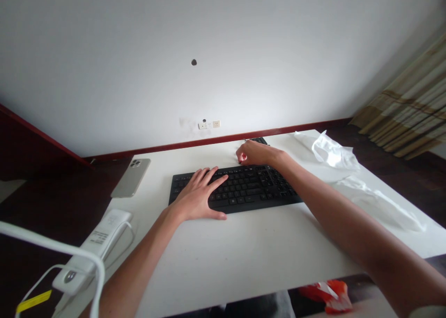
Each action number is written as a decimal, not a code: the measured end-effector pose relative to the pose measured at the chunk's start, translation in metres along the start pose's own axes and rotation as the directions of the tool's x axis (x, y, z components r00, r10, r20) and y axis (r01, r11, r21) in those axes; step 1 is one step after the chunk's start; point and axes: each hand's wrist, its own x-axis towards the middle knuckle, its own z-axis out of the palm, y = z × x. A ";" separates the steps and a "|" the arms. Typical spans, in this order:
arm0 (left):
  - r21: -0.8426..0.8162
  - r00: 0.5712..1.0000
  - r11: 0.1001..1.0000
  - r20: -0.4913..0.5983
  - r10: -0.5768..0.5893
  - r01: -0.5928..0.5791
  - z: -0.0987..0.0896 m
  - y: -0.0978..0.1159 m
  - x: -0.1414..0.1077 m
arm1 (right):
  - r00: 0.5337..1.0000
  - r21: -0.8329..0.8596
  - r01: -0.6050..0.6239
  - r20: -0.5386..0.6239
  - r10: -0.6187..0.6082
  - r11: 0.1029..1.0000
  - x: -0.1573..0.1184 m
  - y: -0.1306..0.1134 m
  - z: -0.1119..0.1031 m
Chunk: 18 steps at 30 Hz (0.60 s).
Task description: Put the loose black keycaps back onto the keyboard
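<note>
A black keyboard (244, 190) lies on the white table (244, 248). My left hand (200, 192) rests on its left part with the fingers spread, the thumb reaching past the front edge. My right hand (252, 152) is at the keyboard's back edge, its fingers curled together; what they grip, if anything, is hidden. Just behind that hand, the end of another black object with keys (259, 140) shows at the table's back edge, partly covered by the hand.
A phone (131, 178) lies at the table's left edge, and a white power strip (92, 250) with cables is nearer. Crumpled clear plastic (332, 153) and a second plastic wrapper (381, 202) lie at the right. A red bag (327, 295) sits below the front edge.
</note>
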 end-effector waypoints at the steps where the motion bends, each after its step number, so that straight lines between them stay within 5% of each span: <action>1: -0.002 1.000 1.000 0.003 -0.003 0.003 0.000 0.000 0.000 | 1.000 0.012 0.016 -0.007 -0.016 1.000 0.000 0.002 -0.001; 5: -0.012 1.000 1.000 0.011 -0.009 0.009 -0.001 0.001 0.000 | 0.999 0.088 0.025 -0.051 -0.020 0.996 -0.004 0.010 -0.008; 18: -0.007 1.000 1.000 0.008 -0.006 0.006 0.001 -0.001 -0.001 | 0.973 0.126 -0.204 0.135 0.187 0.971 -0.020 0.028 -0.032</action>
